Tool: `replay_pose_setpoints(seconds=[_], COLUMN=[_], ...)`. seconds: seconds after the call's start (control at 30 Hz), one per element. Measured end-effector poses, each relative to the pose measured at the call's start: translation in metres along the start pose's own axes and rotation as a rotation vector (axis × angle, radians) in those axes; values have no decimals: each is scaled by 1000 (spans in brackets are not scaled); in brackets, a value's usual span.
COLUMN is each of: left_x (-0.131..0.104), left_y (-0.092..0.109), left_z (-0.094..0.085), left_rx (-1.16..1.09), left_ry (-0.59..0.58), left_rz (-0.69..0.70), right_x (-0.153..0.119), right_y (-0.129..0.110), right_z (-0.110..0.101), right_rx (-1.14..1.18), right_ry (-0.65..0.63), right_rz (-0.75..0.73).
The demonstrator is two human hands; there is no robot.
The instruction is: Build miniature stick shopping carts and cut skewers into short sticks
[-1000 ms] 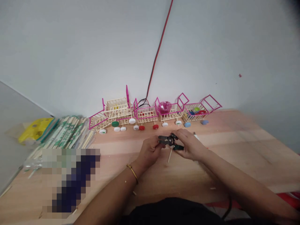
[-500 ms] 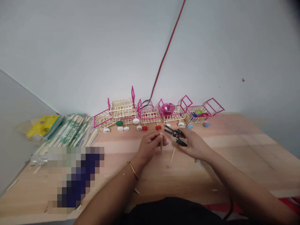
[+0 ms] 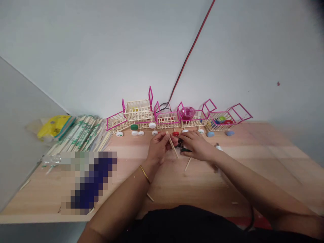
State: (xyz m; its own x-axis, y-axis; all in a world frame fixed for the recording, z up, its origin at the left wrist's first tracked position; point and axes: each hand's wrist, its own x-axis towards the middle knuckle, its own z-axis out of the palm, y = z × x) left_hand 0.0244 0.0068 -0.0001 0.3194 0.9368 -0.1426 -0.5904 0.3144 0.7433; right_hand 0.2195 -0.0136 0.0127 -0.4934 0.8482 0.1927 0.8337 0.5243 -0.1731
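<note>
My left hand pinches a pale wooden stick, apparently a chopstick, which slants down toward the tabletop. Closed around a pair of pliers is my right hand, just to the right of the left. Its fingers cover most of the dark tool, so whether the jaws touch the stick is hidden. A loose stick lies below the right hand, and another short stick is beside my left forearm. Behind the hands, small stick-built carts with magenta frames and bottle-cap wheels stand in a row.
Paper-wrapped chopsticks are piled at the left beside a yellow packet. A blurred-out dark blue item lies nearer me. A magenta cup is among the carts. A red-and-black cable runs down the wall.
My right hand has brought the pliers leftward to the left hand. The stick has tipped from nearly upright to a slant. The view has shifted slightly.
</note>
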Motion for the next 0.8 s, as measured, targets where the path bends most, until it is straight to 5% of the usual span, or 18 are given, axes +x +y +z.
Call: replay_pose_setpoints(seconds=[0.13,0.37,0.6,0.8], left_x=[3,-3,-13,-10], left_y=[-3,2,2,1], left_z=[-5,-4,2,1], left_rx=[70,644,870,965], left_ry=[2,-87,-261,-404], left_rz=[77,375,568,657], right_x=[-1,-3,-11,-16], right_y=[-13,-40,-40,-36], right_z=[-5,8,10,10], right_rx=[316,823,763,360], right_ry=[87,-30,-14,184], right_rz=[114,275,236,106])
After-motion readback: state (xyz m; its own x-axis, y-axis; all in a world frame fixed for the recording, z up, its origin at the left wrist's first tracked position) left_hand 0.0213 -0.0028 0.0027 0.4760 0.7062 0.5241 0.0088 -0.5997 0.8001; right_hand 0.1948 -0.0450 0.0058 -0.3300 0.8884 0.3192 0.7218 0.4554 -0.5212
